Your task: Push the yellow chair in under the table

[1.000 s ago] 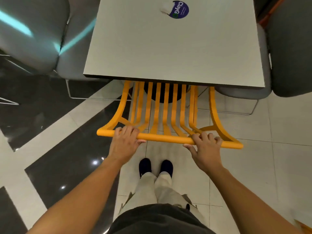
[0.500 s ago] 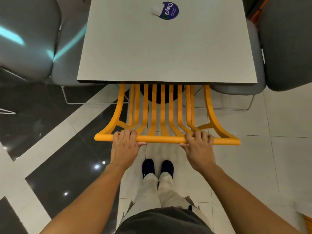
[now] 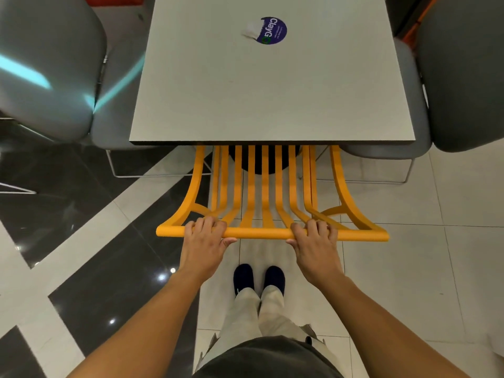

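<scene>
Both the left hand [image 3: 203, 241] and the right hand [image 3: 316, 242] are wrapped around the yellow chair [image 3: 264, 186]'s top rail; an even, straight push should keep it square to the surface [image 3: 272, 99]'s near edge.

— Where were the hands?
— Both arms reached forward; the left hand [image 3: 203, 242] and right hand [image 3: 316, 245] lay palm-down, level with each other.
— And the fingers?
— Curled over and closed, thumbs tucked beneath.
</scene>
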Available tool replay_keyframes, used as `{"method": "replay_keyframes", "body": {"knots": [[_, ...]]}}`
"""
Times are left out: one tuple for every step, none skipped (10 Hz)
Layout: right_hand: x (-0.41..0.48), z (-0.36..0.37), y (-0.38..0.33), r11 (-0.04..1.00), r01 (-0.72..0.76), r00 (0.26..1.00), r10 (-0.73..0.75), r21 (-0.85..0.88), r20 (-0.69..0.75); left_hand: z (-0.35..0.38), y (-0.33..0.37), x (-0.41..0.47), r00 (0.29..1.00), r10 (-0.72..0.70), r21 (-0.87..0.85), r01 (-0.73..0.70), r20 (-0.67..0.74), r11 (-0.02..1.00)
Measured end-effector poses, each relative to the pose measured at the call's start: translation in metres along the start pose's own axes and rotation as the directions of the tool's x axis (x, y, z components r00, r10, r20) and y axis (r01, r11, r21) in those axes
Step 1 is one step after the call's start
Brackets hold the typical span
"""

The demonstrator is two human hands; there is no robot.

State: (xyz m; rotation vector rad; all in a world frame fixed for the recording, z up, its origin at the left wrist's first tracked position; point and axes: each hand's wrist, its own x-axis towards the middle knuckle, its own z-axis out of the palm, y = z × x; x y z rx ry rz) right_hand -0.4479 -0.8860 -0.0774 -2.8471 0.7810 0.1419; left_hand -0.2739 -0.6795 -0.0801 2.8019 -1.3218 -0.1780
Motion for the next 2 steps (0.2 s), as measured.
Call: {"method": "replay_keyframes", "body": {"knots": [[-0.001, -0.002, 0.000, 1.000, -0.010, 1.000, 0.010, -0.004, 0.022, -0.011, 0.007, -0.001, 0.996, -0.035, 0.000, 0.035, 0.077, 0.999], [0.002, -0.011, 0.000, 1.000, 0.008, 0.992, -0.008, 0.004, 0.129, -0.023, 0.024, 0.010, 0.975, -0.042, -0.033, 0.050, 0.218, 0.998]]}}
